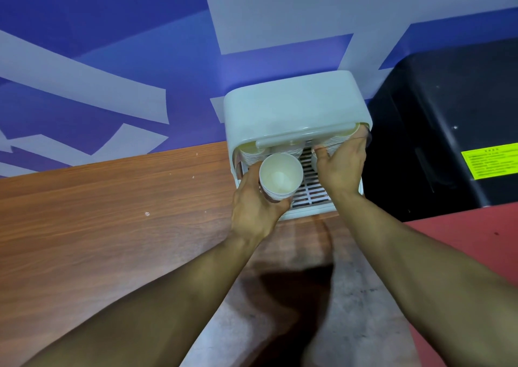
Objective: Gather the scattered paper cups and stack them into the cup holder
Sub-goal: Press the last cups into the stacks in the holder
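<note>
A white box-shaped cup holder point(294, 106) stands against the wall, its front open over a slatted floor. Inside it, stacks of paper cups point(288, 150) stand at the left, the middle and the right. My left hand point(252, 207) grips a stack of paper cups point(280, 177), mouth facing me, just in front of the holder's left side. My right hand point(340, 167) reaches into the right side, its fingers around the right-hand cup stack point(340, 141).
The holder sits on a wooden counter point(112, 212) below a blue and white wall. A black machine point(448, 128) with a yellow label stands close on the right. A red surface point(476, 240) lies in front of that machine.
</note>
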The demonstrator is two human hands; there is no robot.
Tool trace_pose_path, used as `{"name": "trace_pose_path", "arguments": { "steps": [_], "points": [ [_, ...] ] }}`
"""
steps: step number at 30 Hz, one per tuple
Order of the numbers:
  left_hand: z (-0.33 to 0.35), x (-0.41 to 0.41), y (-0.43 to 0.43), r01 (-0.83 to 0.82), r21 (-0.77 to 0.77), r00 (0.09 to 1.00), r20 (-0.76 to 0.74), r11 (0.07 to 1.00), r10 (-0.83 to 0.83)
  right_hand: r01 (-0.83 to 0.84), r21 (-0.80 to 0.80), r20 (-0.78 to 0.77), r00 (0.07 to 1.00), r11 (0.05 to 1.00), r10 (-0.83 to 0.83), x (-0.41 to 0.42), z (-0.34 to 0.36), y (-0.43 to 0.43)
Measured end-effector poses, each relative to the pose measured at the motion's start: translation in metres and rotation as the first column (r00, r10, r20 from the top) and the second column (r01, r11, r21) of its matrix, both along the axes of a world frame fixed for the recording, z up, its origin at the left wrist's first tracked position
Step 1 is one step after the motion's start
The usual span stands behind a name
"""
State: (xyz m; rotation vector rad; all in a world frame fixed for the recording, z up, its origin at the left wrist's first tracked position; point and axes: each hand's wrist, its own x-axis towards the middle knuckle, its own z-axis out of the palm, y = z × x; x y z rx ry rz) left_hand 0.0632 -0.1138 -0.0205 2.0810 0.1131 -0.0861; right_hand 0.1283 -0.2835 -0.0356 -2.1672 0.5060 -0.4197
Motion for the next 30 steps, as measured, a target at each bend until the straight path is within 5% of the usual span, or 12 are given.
{"name": "trace_pose_path", "arguments": {
  "steps": [30],
  "points": [
    [-0.001, 0.002, -0.010, 0.000, 0.024, 1.000, 0.013, 1.000, 0.000, 0.050, 0.108, -0.051, 0.998, 0.993, -0.045, -0.011, 0.010, 0.009]
  ]
}}
